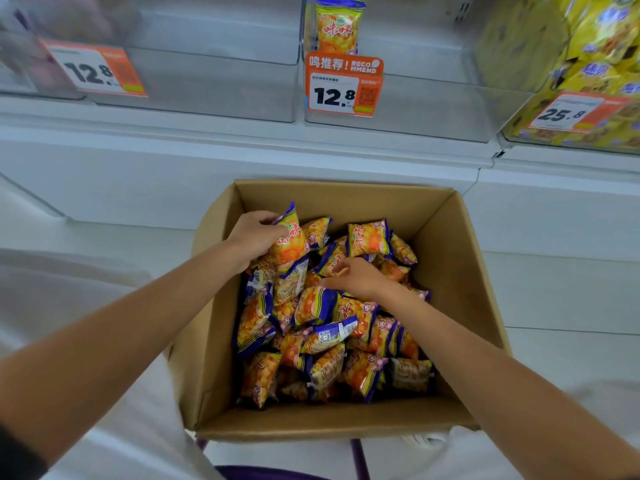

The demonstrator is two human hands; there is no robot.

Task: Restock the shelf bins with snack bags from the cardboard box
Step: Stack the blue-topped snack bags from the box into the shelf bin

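Seen from the head camera, an open cardboard box (346, 202) is sitting below a white shelf (242, 140), and the snack bags (311, 323) are lying heaped inside it. They are orange and yellow with blue-purple edges, and some are showing pale backs with small print too fine to read.

The left hand (256, 237) is reaching into the far left corner of the box, its fingers curled around one raised bag (289, 237), which is showing part of a red character on its front. The right hand (356, 277) is lying on the middle of the heap, its fingers bent toward a bag; I cannot tell whether they are pinching it.

On the shelf, clear bins are standing side by side. The middle bin (398, 109) is carrying an upright sample bag (337, 26) printed with red Chinese characters, and an orange tag (344, 84) reading "RECOMMEND" and "12.8". The left bin (207, 81) is wearing a tilted tag (97, 69), also reading "12.8". The right bin (519, 57) is holding yellow bags (606, 46) and showing a tag (571, 112) reading "25.8".
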